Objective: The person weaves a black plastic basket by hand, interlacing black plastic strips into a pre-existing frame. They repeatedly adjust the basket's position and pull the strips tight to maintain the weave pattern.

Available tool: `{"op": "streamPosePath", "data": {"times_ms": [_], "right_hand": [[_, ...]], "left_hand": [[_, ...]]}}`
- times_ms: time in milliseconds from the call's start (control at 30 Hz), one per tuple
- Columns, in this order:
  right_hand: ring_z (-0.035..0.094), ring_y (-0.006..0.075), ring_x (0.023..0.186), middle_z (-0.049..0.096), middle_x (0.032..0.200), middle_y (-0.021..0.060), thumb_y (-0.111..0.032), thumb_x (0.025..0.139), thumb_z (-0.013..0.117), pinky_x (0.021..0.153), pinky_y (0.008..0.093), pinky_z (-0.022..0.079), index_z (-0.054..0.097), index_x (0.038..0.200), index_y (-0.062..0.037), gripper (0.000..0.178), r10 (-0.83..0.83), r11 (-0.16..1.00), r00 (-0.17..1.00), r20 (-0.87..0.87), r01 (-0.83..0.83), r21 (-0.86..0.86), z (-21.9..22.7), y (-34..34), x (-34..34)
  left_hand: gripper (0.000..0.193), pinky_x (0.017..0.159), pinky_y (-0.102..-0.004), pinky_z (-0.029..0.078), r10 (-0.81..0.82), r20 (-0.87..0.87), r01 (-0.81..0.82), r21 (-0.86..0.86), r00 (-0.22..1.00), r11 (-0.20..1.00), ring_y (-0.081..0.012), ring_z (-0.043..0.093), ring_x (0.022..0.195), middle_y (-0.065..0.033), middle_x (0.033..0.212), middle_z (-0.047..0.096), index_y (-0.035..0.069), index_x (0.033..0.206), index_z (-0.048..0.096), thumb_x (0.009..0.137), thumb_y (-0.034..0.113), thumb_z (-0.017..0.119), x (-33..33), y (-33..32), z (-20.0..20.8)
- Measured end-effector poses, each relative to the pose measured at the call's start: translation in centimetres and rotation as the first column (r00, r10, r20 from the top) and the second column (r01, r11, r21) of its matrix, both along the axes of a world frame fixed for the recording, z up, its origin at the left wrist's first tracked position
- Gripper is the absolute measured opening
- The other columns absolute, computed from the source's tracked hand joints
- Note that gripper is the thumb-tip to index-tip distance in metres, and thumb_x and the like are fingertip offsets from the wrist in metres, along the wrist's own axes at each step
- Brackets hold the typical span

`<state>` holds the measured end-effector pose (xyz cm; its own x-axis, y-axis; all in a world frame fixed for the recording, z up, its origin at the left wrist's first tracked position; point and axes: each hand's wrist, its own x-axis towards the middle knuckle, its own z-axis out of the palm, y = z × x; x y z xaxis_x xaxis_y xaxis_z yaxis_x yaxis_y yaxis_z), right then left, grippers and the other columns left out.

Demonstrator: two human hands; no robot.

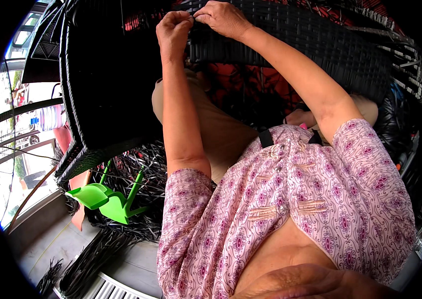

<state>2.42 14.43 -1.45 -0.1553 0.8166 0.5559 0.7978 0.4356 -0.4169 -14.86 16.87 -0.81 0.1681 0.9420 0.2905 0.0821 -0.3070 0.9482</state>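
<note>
At the top of the head view, both my arms reach out over a dark woven wicker panel (290, 32). My left hand (174, 34) is closed, its thumb and fingers pinched together by the panel's left end. Close beside it, my right hand (224, 19) is closed in a pinch too, its fingertips nearly meeting the left ones. Something small and dark shows between the fingertips, too small to name. The panel's weave runs in tight rows and lies above my bent legs (216, 127).
A large black wicker-edged piece (113, 89) stands at the left. Below it are a bright green plastic dustpan-like thing (113, 204), heaped black strips (146, 164) and a strip bundle (96, 256). Pale slatted framework (410, 65) and a black bag (395, 119) are at the right.
</note>
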Motion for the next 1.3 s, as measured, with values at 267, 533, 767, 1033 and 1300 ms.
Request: {"op": "streamPosePath", "data": {"times_ms": [267,533,767,1033,1300], "right_hand": [[0.07,0.0261,0.082,0.073,0.087,0.0102,-0.03,0.086,0.064,0.078,0.0372,0.055,0.076,0.099,-0.011,0.026,0.057,0.986,0.995,-0.079,-0.068,-0.152,-0.5,2.2,0.2],[0.065,0.0159,0.056,0.07,0.068,0.0084,-0.029,0.084,0.067,0.061,0.0322,0.053,0.077,0.097,-0.0075,0.027,0.033,0.915,0.926,-0.376,-0.179,-0.363,1.5,1.0,0.8],[0.067,0.0181,0.06,0.07,0.068,0.0086,-0.032,0.086,0.065,0.066,0.0329,0.054,0.077,0.097,-0.0087,0.029,0.004,0.914,0.946,-0.323,-0.134,-0.382,2.1,0.4,0.6],[0.067,0.0151,0.059,0.07,0.07,0.0071,-0.031,0.086,0.066,0.063,0.0314,0.054,0.076,0.093,-0.005,0.029,0.05,0.869,0.928,-0.368,-0.222,-0.442,2.6,0.9,0.9],[0.062,0.0079,0.058,0.07,0.078,0.0007,-0.028,0.086,0.069,0.054,0.0239,0.049,0.075,0.097,-0.0045,0.026,-0.002,0.846,0.844,-0.536,-0.284,-0.451,2.5,1.0,1.5]], "left_hand": [[0.027,0.071,-0.0238,0.051,-0.044,0.246,0.084,-0.156,0.968,0.984,-0.0115,0.063,0.076,-0.0067,0.09,0.07,-0.004,0.106,0.065,0.079,-0.002,0.072,-0.2,-0.9,0.7],[0.043,0.07,-0.0237,0.05,-0.003,0.137,0.027,-0.174,0.991,0.984,-0.0122,0.063,0.08,-0.0097,0.097,0.07,-0.004,0.117,0.062,0.076,-0.002,0.074,0.0,-1.2,0.2],[0.038,0.073,-0.0243,0.051,0.002,0.145,0.007,-0.063,0.989,0.998,-0.0111,0.062,0.081,-0.0082,0.093,0.068,-0.003,0.113,0.063,0.076,-0.002,0.075,0.2,-0.6,-0.6],[0.035,0.077,-0.0246,0.051,0.01,0.151,-0.01,0.001,0.989,1.0,-0.0115,0.063,0.083,-0.0063,0.092,0.067,-0.001,0.109,0.063,0.075,-0.006,0.068,0.6,-0.5,-0.8],[0.028,0.077,-0.0275,0.053,0.251,-0.162,-0.241,0.08,0.954,0.967,-0.0154,0.069,0.081,-0.0076,0.09,0.074,0.004,0.106,0.067,0.078,0.003,0.07,0.8,-2.2,1.8]]}}
